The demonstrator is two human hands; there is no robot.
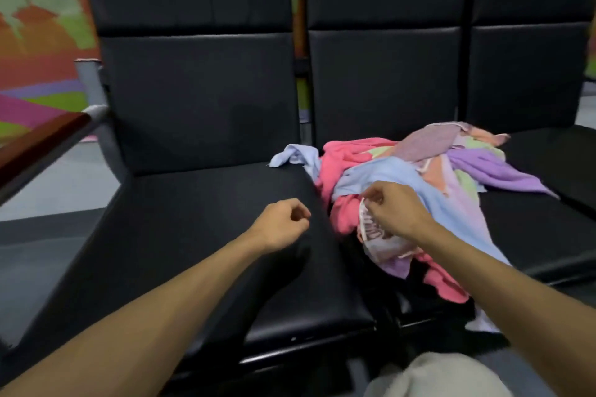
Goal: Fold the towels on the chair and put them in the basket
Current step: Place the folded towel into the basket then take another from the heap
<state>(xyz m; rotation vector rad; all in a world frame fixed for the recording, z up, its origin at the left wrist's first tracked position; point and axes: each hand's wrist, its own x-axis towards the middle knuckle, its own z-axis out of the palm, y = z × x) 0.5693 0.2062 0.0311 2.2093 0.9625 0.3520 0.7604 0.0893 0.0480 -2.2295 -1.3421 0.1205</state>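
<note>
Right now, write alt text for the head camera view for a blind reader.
A person's right hand pinches a white printed towel from a heap of pink, blue and purple towels on a black padded chair seat; the left hand, fingers curled, hovers empty over the neighbouring seat.

Single view, head-worn, wide-angle, bowed lines near edges. Placed in front of towel pile (419,177), slightly left of it and above it. Faces forward and down, toward chair row (193,74) backrests behind towel pile. Close: forearms entering from bottom edge, left hand (283,222) left of towel pile, right hand (393,209) on its near side.
</note>
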